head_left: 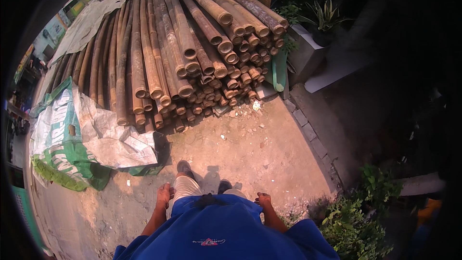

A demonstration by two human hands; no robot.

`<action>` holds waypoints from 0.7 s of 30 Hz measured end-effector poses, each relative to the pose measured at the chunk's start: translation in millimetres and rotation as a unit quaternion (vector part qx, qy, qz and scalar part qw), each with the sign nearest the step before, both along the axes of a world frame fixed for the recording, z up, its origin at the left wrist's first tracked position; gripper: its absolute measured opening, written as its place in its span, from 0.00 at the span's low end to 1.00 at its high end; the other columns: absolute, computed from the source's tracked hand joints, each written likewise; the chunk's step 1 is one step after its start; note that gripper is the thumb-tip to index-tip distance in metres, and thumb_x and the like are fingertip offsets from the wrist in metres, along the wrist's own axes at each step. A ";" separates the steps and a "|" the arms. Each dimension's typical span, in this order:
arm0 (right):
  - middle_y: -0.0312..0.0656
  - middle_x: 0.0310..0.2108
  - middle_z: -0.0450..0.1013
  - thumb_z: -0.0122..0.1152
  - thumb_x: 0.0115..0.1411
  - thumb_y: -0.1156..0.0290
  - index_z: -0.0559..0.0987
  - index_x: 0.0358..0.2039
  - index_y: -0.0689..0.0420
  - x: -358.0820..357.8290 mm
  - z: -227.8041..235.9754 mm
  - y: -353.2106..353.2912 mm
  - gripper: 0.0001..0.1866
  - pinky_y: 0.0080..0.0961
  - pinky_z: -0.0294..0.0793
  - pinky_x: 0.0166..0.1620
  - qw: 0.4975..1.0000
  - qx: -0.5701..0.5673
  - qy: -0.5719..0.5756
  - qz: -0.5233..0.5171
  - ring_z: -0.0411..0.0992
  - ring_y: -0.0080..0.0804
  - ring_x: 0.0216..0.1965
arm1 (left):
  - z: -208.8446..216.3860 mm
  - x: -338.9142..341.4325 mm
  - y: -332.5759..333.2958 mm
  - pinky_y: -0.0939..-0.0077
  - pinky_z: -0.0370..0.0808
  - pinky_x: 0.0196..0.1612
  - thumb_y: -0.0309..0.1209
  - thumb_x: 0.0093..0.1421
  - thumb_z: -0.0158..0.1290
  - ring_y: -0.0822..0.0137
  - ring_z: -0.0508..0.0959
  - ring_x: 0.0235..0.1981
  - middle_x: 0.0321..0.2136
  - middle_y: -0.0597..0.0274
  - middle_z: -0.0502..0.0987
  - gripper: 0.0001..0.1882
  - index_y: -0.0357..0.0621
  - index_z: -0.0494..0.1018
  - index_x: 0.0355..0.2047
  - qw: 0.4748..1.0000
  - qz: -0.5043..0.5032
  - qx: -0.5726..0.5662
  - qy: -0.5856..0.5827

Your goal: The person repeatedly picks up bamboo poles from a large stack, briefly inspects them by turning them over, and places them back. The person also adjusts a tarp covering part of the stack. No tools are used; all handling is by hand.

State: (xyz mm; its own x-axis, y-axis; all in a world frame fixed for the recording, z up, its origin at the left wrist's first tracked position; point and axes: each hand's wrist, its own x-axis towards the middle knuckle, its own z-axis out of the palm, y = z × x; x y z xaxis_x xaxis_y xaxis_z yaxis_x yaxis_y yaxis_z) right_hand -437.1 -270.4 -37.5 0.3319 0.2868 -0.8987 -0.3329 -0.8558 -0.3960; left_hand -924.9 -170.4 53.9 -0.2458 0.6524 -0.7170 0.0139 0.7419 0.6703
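Note:
My left hand hangs beside my left thigh, its fingers loosely bent and apart, with nothing in it. On the other side, my right hand hangs by my right hip, fingers slightly curled and apart; it too looks bare of any object. Neither one touches anything around me. Ahead lies a big stack of brown bamboo poles, their hollow cut ends facing me. Over the stack's near left corner drapes a white and green plastic sack, next to a crumpled whitish sheet.
Dusty concrete ground with small debris lies between me and the poles. Along the right runs a low brick edging. Leafy plants grow at the lower right, and a potted plant stands farther back. A pale sheet covers some poles.

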 end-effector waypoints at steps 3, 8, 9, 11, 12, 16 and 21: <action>0.55 0.42 0.77 0.58 0.66 0.58 0.71 0.57 0.61 4.0 5.1 23.2 0.25 0.45 0.80 0.34 0.999 0.011 -0.011 0.037 0.80 0.49 0.35 | -5.6 -6.3 -1.7 0.58 0.79 0.39 0.53 0.67 0.50 0.54 0.81 0.40 0.47 0.48 0.79 0.30 0.43 0.68 0.58 0.998 -0.034 -0.047 0.041; 0.49 0.38 0.77 0.59 0.63 0.56 0.74 0.53 0.57 -0.6 -1.0 76.2 0.22 0.42 0.78 0.31 0.997 0.072 -0.011 0.007 0.78 0.42 0.29 | 17.0 -4.9 2.6 0.59 0.78 0.33 0.50 0.64 0.53 0.53 0.81 0.34 0.43 0.45 0.79 0.31 0.39 0.67 0.58 0.991 -0.054 -0.117 0.033; 0.48 0.38 0.77 0.59 0.63 0.56 0.74 0.52 0.57 -2.6 -1.8 89.7 0.22 0.41 0.78 0.31 0.995 0.098 0.007 0.001 0.78 0.41 0.29 | 21.3 -3.3 13.1 0.59 0.78 0.34 0.50 0.65 0.53 0.52 0.81 0.35 0.43 0.44 0.79 0.31 0.39 0.68 0.59 0.987 -0.088 -0.123 0.060; 0.48 0.38 0.77 0.59 0.64 0.56 0.74 0.52 0.57 -8.0 -1.2 114.9 0.22 0.39 0.79 0.31 0.995 0.096 0.012 -0.009 0.79 0.40 0.29 | 27.0 0.5 26.7 0.59 0.78 0.36 0.49 0.65 0.53 0.52 0.81 0.36 0.42 0.43 0.80 0.31 0.38 0.68 0.59 0.971 -0.135 -0.160 0.115; 0.47 0.37 0.78 0.58 0.64 0.57 0.75 0.51 0.55 -9.8 0.9 127.5 0.20 0.37 0.78 0.31 0.995 0.102 0.020 -0.003 0.79 0.39 0.30 | 25.1 4.0 38.7 0.59 0.78 0.36 0.49 0.65 0.53 0.52 0.82 0.36 0.42 0.42 0.80 0.30 0.37 0.69 0.58 0.971 -0.146 -0.149 0.120; 0.47 0.38 0.78 0.57 0.66 0.58 0.76 0.50 0.55 -12.2 10.1 182.7 0.18 0.35 0.79 0.30 0.994 0.105 0.032 0.009 0.79 0.38 0.30 | -3.1 16.6 109.9 0.60 0.77 0.37 0.48 0.65 0.53 0.54 0.82 0.37 0.40 0.45 0.82 0.27 0.37 0.75 0.52 0.941 -0.261 -0.059 0.206; 0.50 0.39 0.78 0.56 0.67 0.59 0.75 0.51 0.58 15.0 20.5 257.3 0.19 0.36 0.81 0.31 0.991 0.128 0.016 -0.041 0.80 0.39 0.31 | -9.2 70.4 267.7 0.65 0.77 0.40 0.51 0.66 0.51 0.60 0.81 0.38 0.40 0.53 0.81 0.28 0.40 0.74 0.54 0.971 -0.233 -0.037 0.049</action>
State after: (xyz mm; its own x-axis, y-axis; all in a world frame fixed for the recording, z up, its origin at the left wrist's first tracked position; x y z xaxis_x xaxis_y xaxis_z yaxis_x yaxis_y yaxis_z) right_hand -422.1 -13.1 -16.9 0.3369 0.4791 -0.8105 -0.4128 -0.6985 -0.5845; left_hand -854.5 97.3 44.7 -0.0068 0.6574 -0.7535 0.4203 0.6856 0.5944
